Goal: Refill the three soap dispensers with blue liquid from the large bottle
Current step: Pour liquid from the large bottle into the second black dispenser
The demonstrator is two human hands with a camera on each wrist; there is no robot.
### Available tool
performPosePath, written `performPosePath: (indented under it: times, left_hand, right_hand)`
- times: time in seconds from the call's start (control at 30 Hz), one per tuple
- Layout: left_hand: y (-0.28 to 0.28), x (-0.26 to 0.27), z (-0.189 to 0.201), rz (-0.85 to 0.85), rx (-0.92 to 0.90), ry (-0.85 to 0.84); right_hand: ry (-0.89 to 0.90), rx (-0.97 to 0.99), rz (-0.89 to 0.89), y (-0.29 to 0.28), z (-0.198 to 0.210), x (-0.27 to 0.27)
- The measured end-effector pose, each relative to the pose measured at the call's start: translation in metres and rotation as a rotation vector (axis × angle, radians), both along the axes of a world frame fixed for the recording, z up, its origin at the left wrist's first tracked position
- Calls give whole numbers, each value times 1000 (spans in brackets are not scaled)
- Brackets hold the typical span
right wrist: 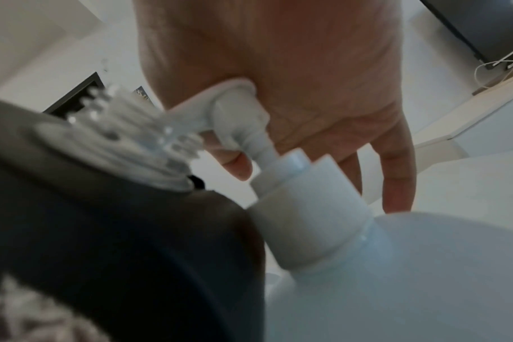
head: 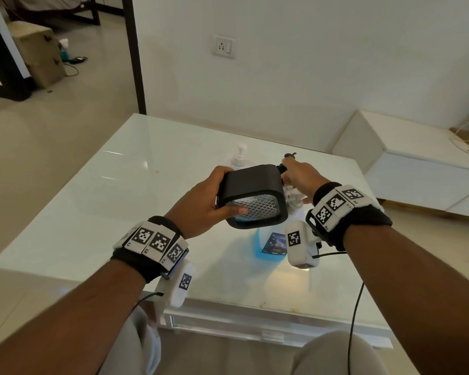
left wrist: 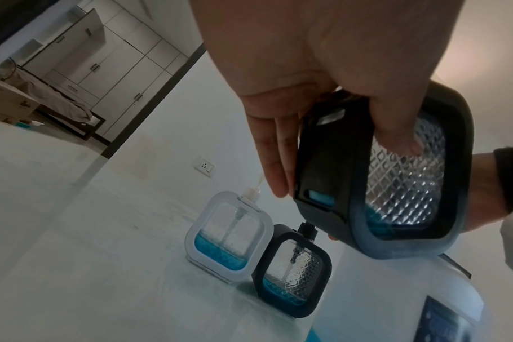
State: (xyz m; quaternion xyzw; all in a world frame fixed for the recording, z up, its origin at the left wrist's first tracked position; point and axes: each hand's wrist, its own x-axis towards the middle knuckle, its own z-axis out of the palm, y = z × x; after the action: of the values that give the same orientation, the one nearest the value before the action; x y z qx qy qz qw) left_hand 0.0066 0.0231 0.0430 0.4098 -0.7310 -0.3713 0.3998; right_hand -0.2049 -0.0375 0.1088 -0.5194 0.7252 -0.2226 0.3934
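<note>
On the far left of the head view a doorway opens onto a tiled floor with a cardboard box against the frame. Nearer, the white glass table fills the middle. The left hand holds a black-framed soap dispenser in the air above the table, tipped on its side, thumb across the diamond-patterned clear face and fingers wrapped round the far edge; the left wrist view shows a little blue liquid pooled in its lower corner and its neck pointing toward the right hand. Behind it on the table stand two more dispensers, touching each other: a white-framed dispenser with a white pump, and just right of it a second black-framed dispenser with a black pump, each with blue liquid low in the body. Below the raised dispenser the large bottle stands on the table, translucent with blue liquid and a dark label. The right hand sits on top of the bottle's white pump head, palm pressing down on it and fingers hanging loosely past the collar; the spout points at the open neck of the held dispenser. Farther right a low white cabinet runs along the wall
</note>
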Motion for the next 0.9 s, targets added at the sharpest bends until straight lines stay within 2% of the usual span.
performPosePath:
  times: [0.13, 0.27, 0.43, 0.67, 0.9]
  left_hand:
    - [-1, 1, 0, 4, -8, -1]
    - [-2, 2, 0, 7, -8, -4]
    - [-2, 2, 0, 0, -3, -3]
    - [-3, 3, -1, -3, -7, -17]
    - [-2, 3, 0, -4, -3, -13]
  right_hand:
    - [60, -54, 6, -2, -6, 2]
    - [-11, -81, -70, -5, -13, 3]
    - [-10, -76, -63, -2, -11, 5]
    - [-27, 56, -3, -1, 0, 1]
    - [-40, -64, -71, -2, -11, 0]
